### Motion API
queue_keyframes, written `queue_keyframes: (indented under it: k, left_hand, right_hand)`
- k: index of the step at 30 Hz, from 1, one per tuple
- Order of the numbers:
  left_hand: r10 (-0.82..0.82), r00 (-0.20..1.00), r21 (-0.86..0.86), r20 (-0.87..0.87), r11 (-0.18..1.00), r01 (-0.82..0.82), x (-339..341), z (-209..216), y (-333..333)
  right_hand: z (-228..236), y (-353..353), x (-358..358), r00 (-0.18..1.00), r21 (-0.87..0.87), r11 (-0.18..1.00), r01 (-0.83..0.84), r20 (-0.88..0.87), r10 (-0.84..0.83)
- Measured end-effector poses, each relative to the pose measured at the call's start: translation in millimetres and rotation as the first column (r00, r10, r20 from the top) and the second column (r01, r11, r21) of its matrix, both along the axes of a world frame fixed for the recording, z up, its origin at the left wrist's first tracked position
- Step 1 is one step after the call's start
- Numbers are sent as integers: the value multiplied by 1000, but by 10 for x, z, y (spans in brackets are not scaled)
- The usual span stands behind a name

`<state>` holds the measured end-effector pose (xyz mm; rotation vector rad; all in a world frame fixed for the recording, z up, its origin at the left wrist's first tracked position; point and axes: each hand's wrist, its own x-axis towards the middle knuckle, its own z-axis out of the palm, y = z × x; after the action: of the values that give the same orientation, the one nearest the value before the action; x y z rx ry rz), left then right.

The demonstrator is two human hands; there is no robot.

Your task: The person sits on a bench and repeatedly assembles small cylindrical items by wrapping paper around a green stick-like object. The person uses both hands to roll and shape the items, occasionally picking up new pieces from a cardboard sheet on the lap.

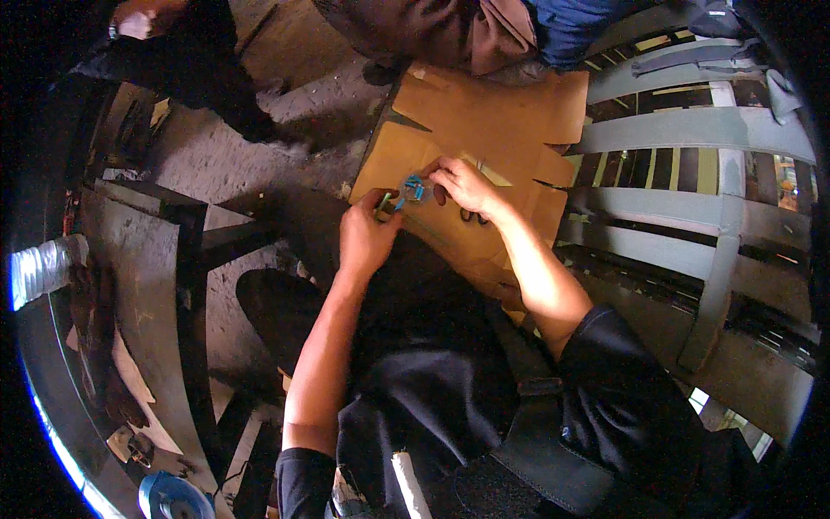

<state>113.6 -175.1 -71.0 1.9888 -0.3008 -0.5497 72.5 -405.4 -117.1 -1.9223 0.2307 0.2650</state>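
Note:
Over a sheet of brown cardboard (484, 99), my two hands meet at a small clear-and-blue piece (416, 188), which looks like thin plastic; its exact kind cannot be made out. My left hand (367, 232) is closed, thumb and fingers pinched on the piece's near left end, where a bit of pale green shows. From the right, my right hand (462, 185) bends its fingers onto the far right edge of the same piece. Black loops like scissor handles (472, 215) lie on the cardboard beneath my right wrist; the rest of them is hidden.
A grey slatted rack or bench (666, 233) runs along the right, with dark cloth on its far end. Other people sit or stand at the far side, one with a brown garment (501, 35). Dark metal frames (147, 251) and a blue round container (173, 497) stand left.

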Motion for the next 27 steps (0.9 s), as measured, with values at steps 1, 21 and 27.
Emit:
queue_keyframes:
  k: [1,21,27]
  left_hand:
    - [-25,1000,38,0,999,25,10,21,-78]
    - [-68,990,40,121,997,64,-68,-50,-331]
    - [-60,990,199,128,979,34,-48,171,144]
  right_hand:
    - [-13,12,11,1000,-12,1000,-12,-16,12]
    - [306,113,-105,991,60,998,-17,-130,25]
    - [69,98,-31,982,-383,905,-185,-115,152]
